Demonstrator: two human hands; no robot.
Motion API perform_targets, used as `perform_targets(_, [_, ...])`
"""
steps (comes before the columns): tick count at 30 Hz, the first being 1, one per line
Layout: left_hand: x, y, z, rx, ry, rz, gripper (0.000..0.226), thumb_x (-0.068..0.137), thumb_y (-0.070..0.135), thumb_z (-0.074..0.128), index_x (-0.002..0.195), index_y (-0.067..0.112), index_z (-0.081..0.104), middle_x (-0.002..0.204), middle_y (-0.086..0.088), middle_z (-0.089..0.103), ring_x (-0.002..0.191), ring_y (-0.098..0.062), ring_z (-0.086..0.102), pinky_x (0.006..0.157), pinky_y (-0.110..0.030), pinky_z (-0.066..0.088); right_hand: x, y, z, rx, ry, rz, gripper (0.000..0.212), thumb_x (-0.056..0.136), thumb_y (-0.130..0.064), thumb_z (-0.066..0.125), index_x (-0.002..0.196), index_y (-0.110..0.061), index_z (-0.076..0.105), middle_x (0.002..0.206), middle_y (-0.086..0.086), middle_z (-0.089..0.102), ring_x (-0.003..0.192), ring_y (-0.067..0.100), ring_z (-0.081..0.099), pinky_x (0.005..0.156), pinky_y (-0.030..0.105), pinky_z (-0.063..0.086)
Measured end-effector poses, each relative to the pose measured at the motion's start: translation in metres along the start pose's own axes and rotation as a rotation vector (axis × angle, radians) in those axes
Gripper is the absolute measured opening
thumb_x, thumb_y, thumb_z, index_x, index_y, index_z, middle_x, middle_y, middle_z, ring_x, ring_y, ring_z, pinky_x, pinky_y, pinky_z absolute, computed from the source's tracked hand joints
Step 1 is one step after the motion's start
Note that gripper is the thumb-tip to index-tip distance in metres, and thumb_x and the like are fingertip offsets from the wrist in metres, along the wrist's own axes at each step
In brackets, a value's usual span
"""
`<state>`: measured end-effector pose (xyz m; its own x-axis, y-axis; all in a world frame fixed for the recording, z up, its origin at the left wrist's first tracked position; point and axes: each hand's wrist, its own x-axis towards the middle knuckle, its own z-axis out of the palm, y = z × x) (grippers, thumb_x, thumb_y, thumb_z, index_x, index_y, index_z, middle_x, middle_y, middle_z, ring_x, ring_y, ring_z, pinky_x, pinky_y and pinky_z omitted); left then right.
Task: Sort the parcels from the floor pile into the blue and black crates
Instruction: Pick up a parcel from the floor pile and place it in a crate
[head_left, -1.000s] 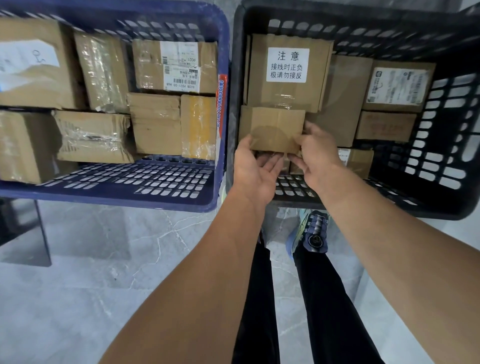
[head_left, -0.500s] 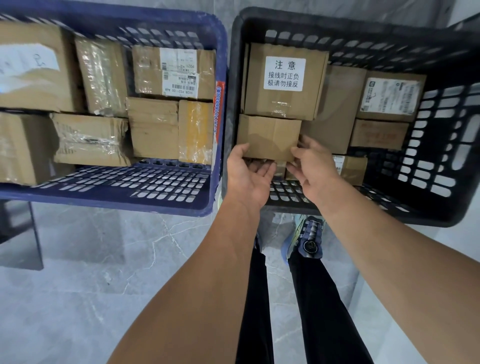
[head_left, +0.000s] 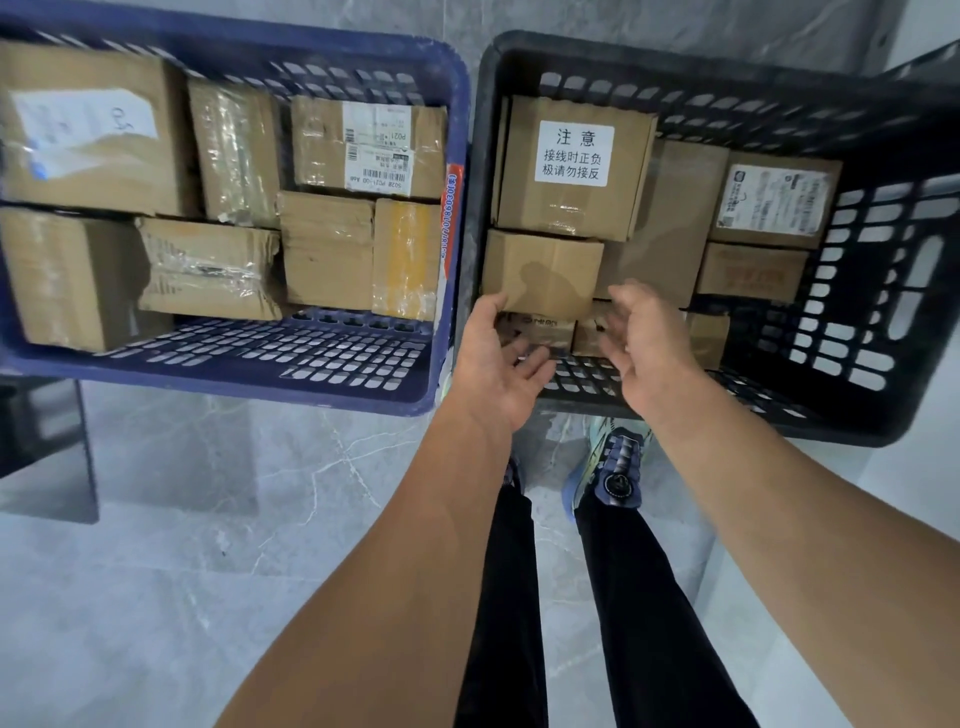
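- The left hand (head_left: 498, 366) lies palm up with relaxed, spread fingers, low at the near left corner of the black crate (head_left: 878, 306). Its thumb is at the lower left corner of a small plain carton (head_left: 543, 270); I cannot tell if it touches. It grips nothing.
- The right hand (head_left: 644, 345) is just beside it, fingers loosely bent and apart, also holding nothing. It is near the carton's lower right corner.
- The small plain carton is inside the black crate, lying on top of lower boxes. It is smooth brown cardboard, rectangular.
- The black crate is plastic with lattice walls. I count eight cardboard parcels in it: the small carton, a box with a white Chinese warning label (head_left: 571, 166), a plain tall box (head_left: 672, 223), one with a white shipping label (head_left: 774, 200), a flat one with faded red print (head_left: 750, 273), and three low ones partly hidden.
- The blue crate (head_left: 208, 378) touches the black one on its left side. It has the same lattice plastic and holds seven brown parcels, several wrapped in shiny, wrinkled tape.
- Below are the grey marbled floor (head_left: 208, 571), black trousers and one blue-green shoe (head_left: 613, 467).
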<state>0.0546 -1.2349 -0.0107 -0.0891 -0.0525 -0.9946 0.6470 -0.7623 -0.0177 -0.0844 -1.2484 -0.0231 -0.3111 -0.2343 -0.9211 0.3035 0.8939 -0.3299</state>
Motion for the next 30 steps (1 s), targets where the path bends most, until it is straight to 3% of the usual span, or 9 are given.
perform_targets(4, [-0.059, 0.016, -0.010, 0.199, -0.079, 0.036, 0.073, 0.098, 0.050, 0.056, 0.155, 0.007, 0.038, 0.147, -0.012, 0.056, 0.125, -0.026, 0.061, 0.109, -0.050, 0.046, -0.045, -0.023, -0.015, -0.099, -0.022, -0.107, 0.046, 0.102, -0.034, 0.059, 0.148, -0.028, 0.054, 0.152, -0.009, 0.053, 0.133, 0.009, 0.050, 0.118, 0.038, 0.039])
perform_targets(7, [-0.121, 0.038, -0.014, 0.326, -0.108, 0.193, 0.065, 0.100, 0.054, 0.049, 0.151, 0.014, 0.047, 0.143, -0.004, 0.061, 0.120, -0.018, 0.065, 0.106, -0.047, 0.049, -0.100, -0.049, -0.025, -0.151, -0.112, -0.213, 0.051, 0.105, -0.039, 0.054, 0.154, -0.027, 0.046, 0.160, -0.008, 0.046, 0.137, 0.006, 0.045, 0.117, 0.034, 0.037])
perform_targets(13, [-0.282, 0.072, -0.016, 0.419, -0.114, 0.557, 0.057, 0.105, 0.054, 0.042, 0.151, 0.023, 0.047, 0.152, 0.006, 0.053, 0.136, -0.010, 0.051, 0.115, -0.046, 0.039, -0.230, -0.110, -0.036, -0.211, -0.290, -0.415, 0.057, 0.108, -0.045, 0.048, 0.160, -0.024, 0.040, 0.164, -0.009, 0.040, 0.149, 0.006, 0.037, 0.124, 0.034, 0.030])
perform_targets(19, [-0.428, 0.065, -0.037, 0.298, -0.091, 0.816, 0.058, 0.106, 0.054, 0.039, 0.152, 0.020, 0.046, 0.153, 0.004, 0.051, 0.138, -0.012, 0.049, 0.117, -0.048, 0.038, -0.365, -0.157, -0.038, -0.313, -0.512, -0.570, 0.067, 0.100, -0.058, 0.050, 0.160, -0.029, 0.041, 0.163, -0.015, 0.040, 0.148, 0.001, 0.035, 0.112, 0.023, 0.032])
perform_targets(24, [-0.532, 0.028, -0.079, 0.140, -0.006, 1.004, 0.061, 0.104, 0.059, 0.042, 0.153, 0.022, 0.045, 0.151, 0.007, 0.054, 0.136, -0.012, 0.052, 0.108, -0.043, 0.046, -0.468, -0.174, -0.041, -0.427, -0.701, -0.719, 0.055, 0.112, -0.047, 0.036, 0.162, -0.026, 0.034, 0.167, -0.011, 0.033, 0.153, 0.005, 0.030, 0.122, 0.028, 0.028])
perform_targets(30, [-0.623, -0.046, -0.135, -0.084, 0.115, 1.144, 0.054, 0.104, 0.058, 0.041, 0.145, 0.025, 0.051, 0.149, 0.007, 0.054, 0.131, -0.010, 0.054, 0.109, -0.043, 0.045, -0.576, -0.160, -0.041, -0.587, -0.941, -0.838, 0.054, 0.112, -0.048, 0.031, 0.162, -0.026, 0.034, 0.167, -0.011, 0.033, 0.152, 0.004, 0.030, 0.114, 0.024, 0.028])
